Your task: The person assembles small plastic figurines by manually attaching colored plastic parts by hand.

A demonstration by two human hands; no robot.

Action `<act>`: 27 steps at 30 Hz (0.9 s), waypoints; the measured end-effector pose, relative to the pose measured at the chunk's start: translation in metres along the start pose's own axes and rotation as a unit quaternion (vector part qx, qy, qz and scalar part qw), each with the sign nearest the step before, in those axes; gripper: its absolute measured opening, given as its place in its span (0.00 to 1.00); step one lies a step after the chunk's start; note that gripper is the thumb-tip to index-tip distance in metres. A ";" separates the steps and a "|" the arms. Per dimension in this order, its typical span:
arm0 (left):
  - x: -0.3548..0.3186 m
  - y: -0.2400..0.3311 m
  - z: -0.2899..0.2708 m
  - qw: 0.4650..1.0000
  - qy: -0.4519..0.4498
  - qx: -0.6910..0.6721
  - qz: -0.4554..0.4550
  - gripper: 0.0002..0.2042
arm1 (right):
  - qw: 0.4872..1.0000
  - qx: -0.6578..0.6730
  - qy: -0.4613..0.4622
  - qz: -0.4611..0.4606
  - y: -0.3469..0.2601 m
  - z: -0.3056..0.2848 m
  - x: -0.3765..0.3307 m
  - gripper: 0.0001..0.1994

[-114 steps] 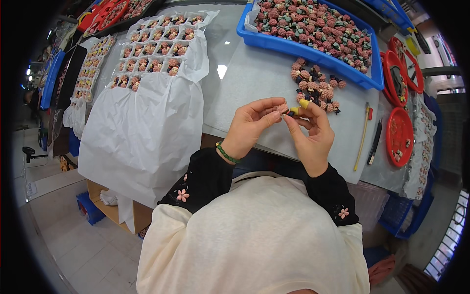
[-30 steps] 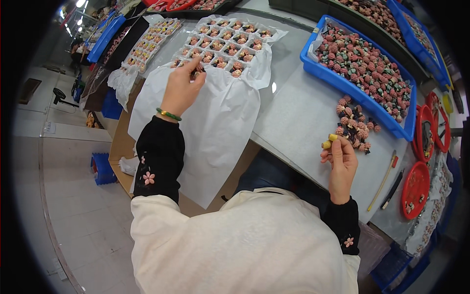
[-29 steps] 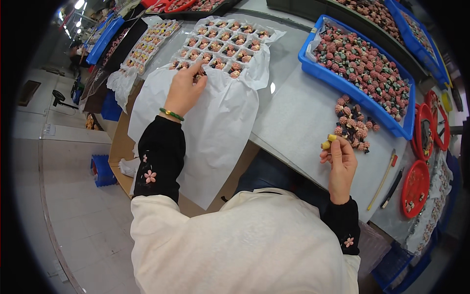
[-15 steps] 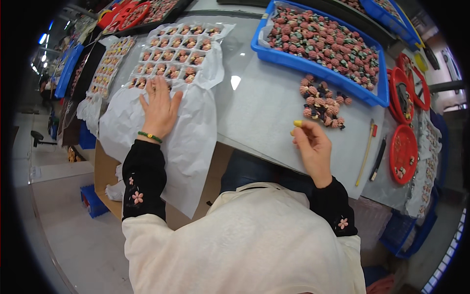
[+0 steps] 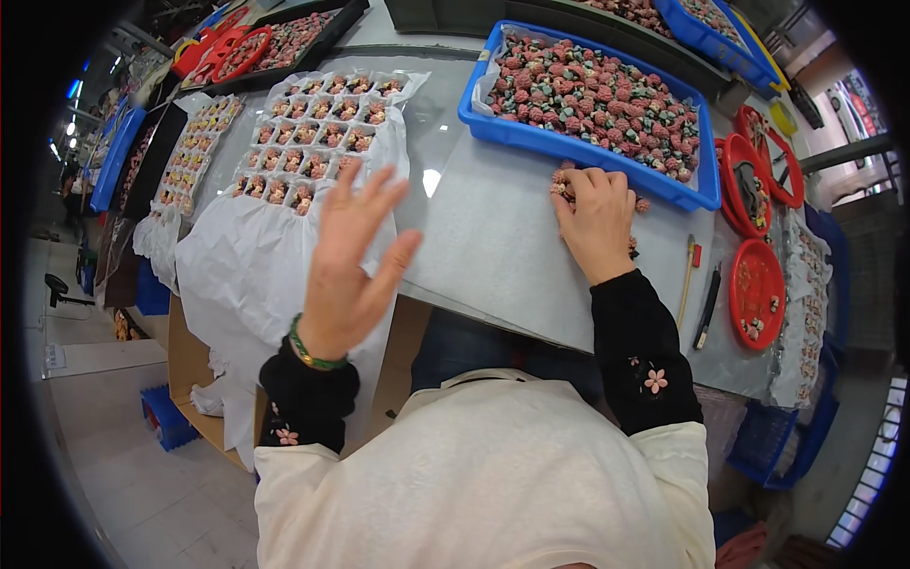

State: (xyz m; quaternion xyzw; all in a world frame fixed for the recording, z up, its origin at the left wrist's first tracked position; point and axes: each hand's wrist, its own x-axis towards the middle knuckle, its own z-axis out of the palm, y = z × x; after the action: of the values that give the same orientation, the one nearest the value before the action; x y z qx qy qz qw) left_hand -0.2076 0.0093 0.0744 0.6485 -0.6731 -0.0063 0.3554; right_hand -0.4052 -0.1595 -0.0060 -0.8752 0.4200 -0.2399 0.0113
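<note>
My left hand (image 5: 353, 261), with a green bracelet at the wrist, is raised off the table with fingers spread and nothing in them. It hovers by a white compartment tray (image 5: 391, 133) whose cells hold small pink, dark and cream figures. White paper (image 5: 251, 261) drapes from the tray over the near table edge. My right hand (image 5: 599, 218) rests palm down on a small pile of pink bumpy pieces (image 5: 562, 182). Its fingers curl over them and the fingertips are hidden. Right behind it stands a blue bin (image 5: 664, 187) full of similar pink and grey-green pieces.
Right of my right hand lie a thin yellow stick tool (image 5: 686, 284) and a slim black tool (image 5: 708, 308). Beyond them is a red dish (image 5: 755, 270) with a few bits. A second filled tray (image 5: 194, 152) sits at far left. Below the left side is an open cardboard box (image 5: 204, 398).
My left hand has lifted off the paper and moved nearer and to the right, fingers spreading. My right hand has gone forward from the table's near side onto the pink pile.
</note>
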 end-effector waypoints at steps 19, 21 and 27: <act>-0.005 0.019 0.138 0.779 -0.078 -0.545 -0.299 0.15 | 0.729 0.638 -0.009 0.247 -0.026 -0.005 -0.066 0.10; -0.007 0.019 0.137 0.760 -0.069 -0.575 -0.293 0.15 | 0.749 0.626 0.011 0.218 -0.029 -0.004 -0.068 0.10; -0.010 0.016 0.135 0.645 -0.067 -0.704 -0.290 0.17 | 0.823 0.545 0.100 0.126 -0.033 -0.001 -0.073 0.12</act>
State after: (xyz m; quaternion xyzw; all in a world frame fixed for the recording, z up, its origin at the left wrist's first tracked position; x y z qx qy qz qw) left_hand -0.2885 -0.0410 -0.0238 0.3629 -0.2652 -0.6247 0.6385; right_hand -0.4205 -0.0839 -0.0283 -0.6375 0.3265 -0.5119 0.4744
